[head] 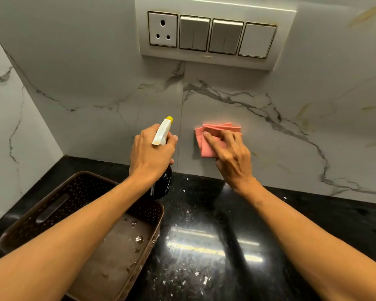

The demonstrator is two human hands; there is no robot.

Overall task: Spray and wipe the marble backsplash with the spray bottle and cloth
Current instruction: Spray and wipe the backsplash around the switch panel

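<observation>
Glossy black speckled stone worktop (204, 246) fills the near view, with a brown perforated plastic basket (52, 205) on its left side, under the left forearm. Beyond the basket, the left hand (153, 153) is curled round the neck of a dark spray bottle with a white trigger head and yellow nozzle (162, 132), held upright above the worktop with the nozzle towards the wall. Just right of it, the right hand (230, 157) presses a folded pink cloth (207, 151) flat, with straight fingers, against the white grey-veined marble backsplash (280, 101). Higher up sits a white switch plate (215, 59).
</observation>
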